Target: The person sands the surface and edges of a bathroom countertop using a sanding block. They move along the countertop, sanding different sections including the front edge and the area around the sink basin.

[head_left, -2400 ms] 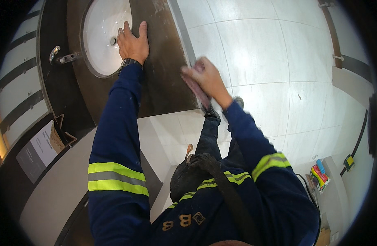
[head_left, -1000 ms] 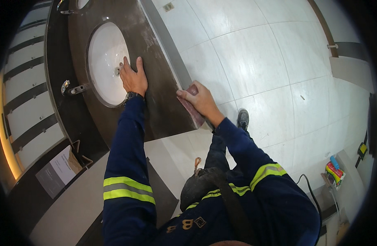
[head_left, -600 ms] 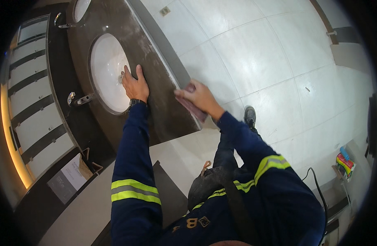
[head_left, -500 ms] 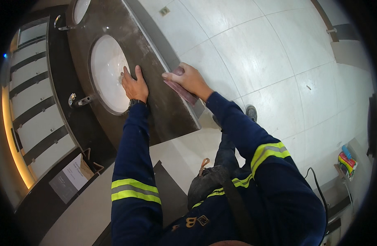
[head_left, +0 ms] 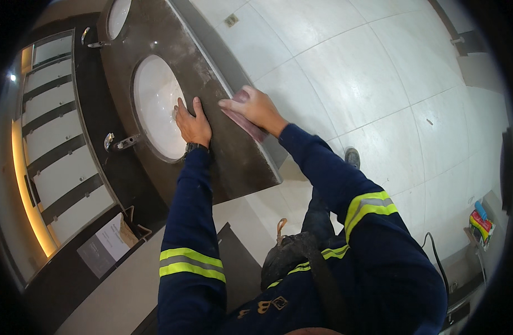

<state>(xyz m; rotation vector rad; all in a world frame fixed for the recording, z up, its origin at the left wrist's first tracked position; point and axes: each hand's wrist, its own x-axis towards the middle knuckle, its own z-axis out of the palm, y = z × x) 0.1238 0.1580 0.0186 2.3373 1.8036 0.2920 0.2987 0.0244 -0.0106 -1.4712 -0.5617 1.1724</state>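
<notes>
My left hand rests open on the dark brown countertop, its fingers spread over the near rim of the white oval basin. A dark watch sits on that wrist. My right hand is closed round the rounded knob of a reddish-brown sanding block. The long flat block lies along the front edge of the counter, touching it; its underside is hidden. Pale dust or scuffs mark the edge beyond my right hand.
A chrome tap stands behind the basin; a second basin is farther along. The mirror lines the left side. Papers lie at the counter's end. A bright packet and black cable are at lower right.
The whole view has shifted slightly, so the counter sits lower and farther right. My right hand has slid the sanding block a little farther along the edge. My left hand stays in place.
</notes>
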